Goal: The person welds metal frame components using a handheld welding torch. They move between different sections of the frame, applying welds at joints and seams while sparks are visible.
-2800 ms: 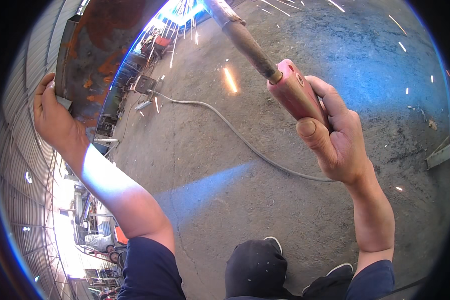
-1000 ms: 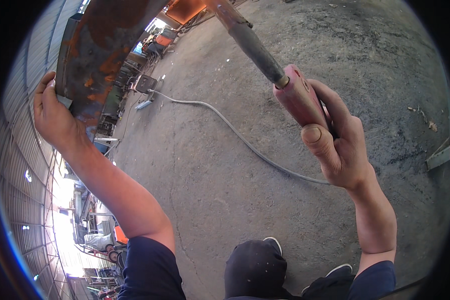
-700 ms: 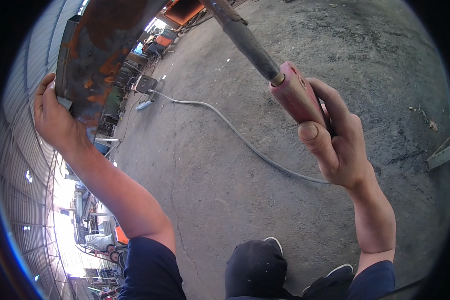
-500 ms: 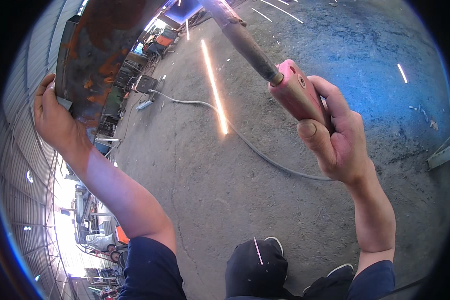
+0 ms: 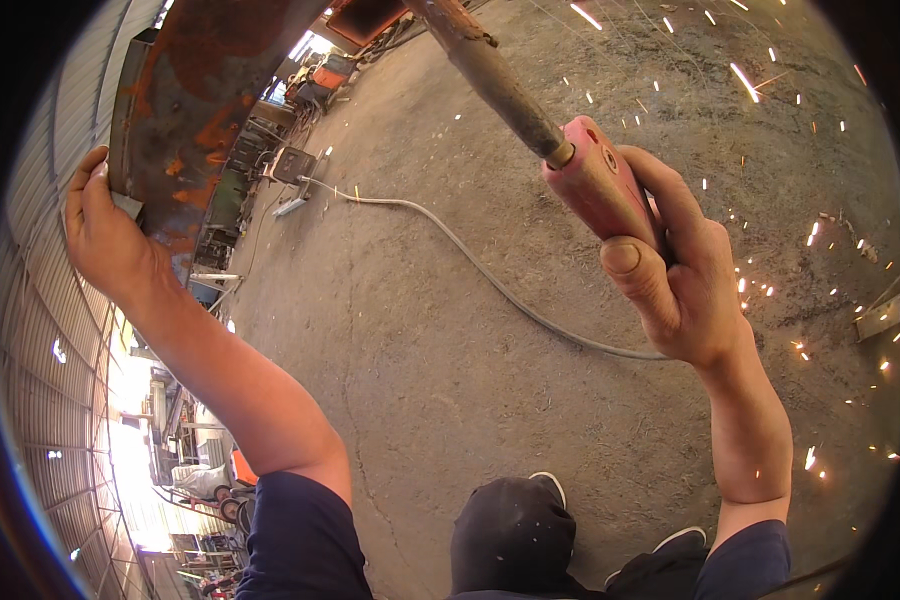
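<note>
My right hand (image 5: 685, 270) is wrapped around the pink-red handle of a welding torch (image 5: 610, 190). Its thumb lies along the near side of the handle. The torch's dull, worn neck (image 5: 495, 85) runs up and left, out of the picture at the top, so its tip is hidden. At the left, my left hand (image 5: 115, 230) holds the edge of a large rusty steel beam (image 5: 185, 120), its fingers bent up at the edge. This beam stretches up past the top of the picture.
A grey cable (image 5: 470, 250) curves over the concrete floor (image 5: 450, 400) from a box-shaped machine (image 5: 292, 165) toward my right hand. Bright sparks (image 5: 745, 85) scatter at the right. Equipment lines the left side by a corrugated wall (image 5: 45, 370). My shoes (image 5: 685, 545) show below.
The blue-violet glare on the floor and beam is gone, and the light is now warm. Long bright streaks have given way to many small sparks at right. Both hands stay nearly in place.
</note>
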Motion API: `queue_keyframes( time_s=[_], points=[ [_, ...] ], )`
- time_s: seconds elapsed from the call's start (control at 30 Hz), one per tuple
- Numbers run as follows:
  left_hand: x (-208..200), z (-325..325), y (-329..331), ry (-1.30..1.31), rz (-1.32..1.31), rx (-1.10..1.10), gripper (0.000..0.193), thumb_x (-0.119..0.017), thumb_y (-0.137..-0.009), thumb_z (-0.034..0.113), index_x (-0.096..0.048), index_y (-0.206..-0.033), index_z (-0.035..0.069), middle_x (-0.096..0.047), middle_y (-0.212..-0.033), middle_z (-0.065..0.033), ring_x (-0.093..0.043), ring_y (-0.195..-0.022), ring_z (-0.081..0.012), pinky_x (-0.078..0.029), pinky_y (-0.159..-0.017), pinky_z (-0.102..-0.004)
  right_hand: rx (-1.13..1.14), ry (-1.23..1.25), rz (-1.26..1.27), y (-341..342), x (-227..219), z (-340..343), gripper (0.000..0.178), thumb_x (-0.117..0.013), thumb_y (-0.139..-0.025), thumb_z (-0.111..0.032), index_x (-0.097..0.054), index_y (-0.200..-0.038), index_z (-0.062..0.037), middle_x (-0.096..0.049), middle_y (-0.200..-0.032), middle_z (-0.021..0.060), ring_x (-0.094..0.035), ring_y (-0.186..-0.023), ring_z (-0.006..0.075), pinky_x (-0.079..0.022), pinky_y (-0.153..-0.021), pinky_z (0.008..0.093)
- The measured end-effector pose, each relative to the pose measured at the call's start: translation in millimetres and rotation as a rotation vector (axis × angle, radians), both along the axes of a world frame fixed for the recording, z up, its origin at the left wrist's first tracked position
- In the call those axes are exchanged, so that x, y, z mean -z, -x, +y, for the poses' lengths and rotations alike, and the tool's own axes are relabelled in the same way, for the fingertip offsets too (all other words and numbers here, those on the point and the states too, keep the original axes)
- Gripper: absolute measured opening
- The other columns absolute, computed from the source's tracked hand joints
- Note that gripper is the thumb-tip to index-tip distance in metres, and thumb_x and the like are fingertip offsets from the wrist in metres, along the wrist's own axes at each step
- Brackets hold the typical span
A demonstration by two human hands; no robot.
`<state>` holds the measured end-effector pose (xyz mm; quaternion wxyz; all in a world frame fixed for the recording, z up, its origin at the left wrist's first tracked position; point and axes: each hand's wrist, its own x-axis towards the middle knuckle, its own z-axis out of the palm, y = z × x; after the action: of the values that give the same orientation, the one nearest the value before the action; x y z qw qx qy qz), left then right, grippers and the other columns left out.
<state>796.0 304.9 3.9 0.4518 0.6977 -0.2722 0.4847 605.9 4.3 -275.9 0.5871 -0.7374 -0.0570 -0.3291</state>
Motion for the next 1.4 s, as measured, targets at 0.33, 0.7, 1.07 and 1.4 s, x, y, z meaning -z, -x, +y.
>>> queue_keyframes(
  time_s=[0.33,0.7,1.07,1.4],
  points=[
    [6,-12,10,0.013,0.03,-0.063,0.027,-0.054,-0.104,0.005,-0.078,-0.115,-0.001,-0.073,-0.118,-0.0109,-0.071,-0.109,-0.0225,-0.063,-0.092,-0.0363,-0.092,0.008,0.051,12,6,0,0.068,-0.076,-0.104,-0.047,-0.053,-0.154,-0.0058,-0.077,-0.109,0.0189,-0.079,-0.095,0.0315,-0.06,-0.085,0.038],
    [10,-19,16,-0.013,0.034,-0.152,0.03,-0.049,-0.107,0.005,-0.075,-0.119,-0.002,-0.07,-0.126,-0.0166,-0.072,-0.118,-0.0283,-0.065,-0.1,-0.0419,-0.157,-0.022,0.133,19,16,1,0.068,-0.074,-0.105,-0.048,-0.052,-0.155,-0.0068,-0.078,-0.112,0.0197,-0.08,-0.101,0.0324,-0.06,-0.088,0.0386],
    [9,-16,14,-0.012,0.035,-0.135,0.03,-0.049,-0.107,0.005,-0.076,-0.118,-0.002,-0.072,-0.123,-0.0158,-0.073,-0.113,-0.0267,-0.065,-0.097,-0.0404,-0.177,-0.01,0.16,19,21,2,0.068,-0.073,-0.106,-0.049,-0.052,-0.154,-0.0057,-0.078,-0.116,0.0222,-0.08,-0.106,0.0361,-0.061,-0.089,0.0398],
    [9,-14,11,0.007,0.022,-0.128,0.028,-0.053,-0.105,0.006,-0.079,-0.116,0.001,-0.077,-0.117,-0.0108,-0.076,-0.104,-0.019,-0.063,-0.09,-0.0337,-0.193,0.004,0.172,18,24,3,0.069,-0.072,-0.106,-0.05,-0.051,-0.155,-0.0053,-0.079,-0.109,0.0212,-0.081,-0.095,0.0344,-0.061,-0.082,0.0392]
  ],
)
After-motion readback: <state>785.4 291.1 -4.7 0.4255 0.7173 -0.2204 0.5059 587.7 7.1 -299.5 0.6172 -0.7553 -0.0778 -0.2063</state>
